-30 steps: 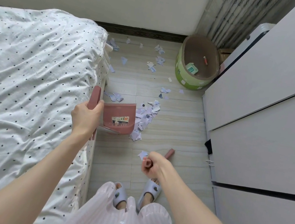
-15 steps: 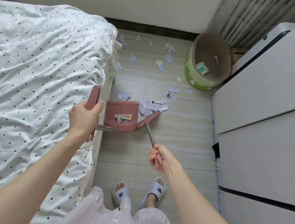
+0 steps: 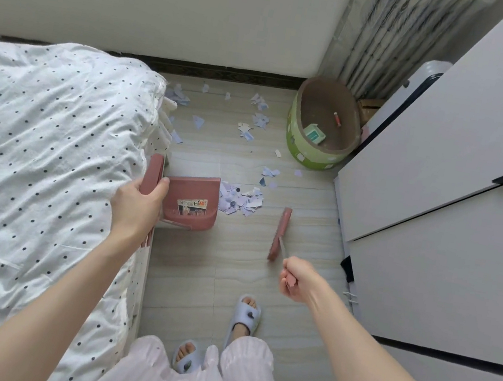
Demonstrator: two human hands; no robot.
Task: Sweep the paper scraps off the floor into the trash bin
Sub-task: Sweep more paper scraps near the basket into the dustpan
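My left hand [image 3: 135,207] grips the upright handle of a pink dustpan [image 3: 191,202] that stands on the floor beside the bed. A pile of pale purple and white paper scraps [image 3: 241,200] lies at the pan's right edge. My right hand [image 3: 293,279] is closed on the thin handle of a pink broom; its head [image 3: 280,233] rests on the floor to the right of the pile, apart from it. More scattered scraps [image 3: 254,124] lie farther back. The green round trash bin [image 3: 300,152] stands at the back right with a few items inside.
A bed with a white dotted duvet [image 3: 40,171] fills the left. White wardrobe doors [image 3: 438,221] line the right. A radiator [image 3: 388,40] and a white appliance [image 3: 429,77] stand in the far corner. My slippered feet [image 3: 244,317] are on the tiled floor strip.
The broom head has swung away from the dustpan's mouth to the right of the scrap pile. My right hand moved right. The view tilted and I stepped back slightly.
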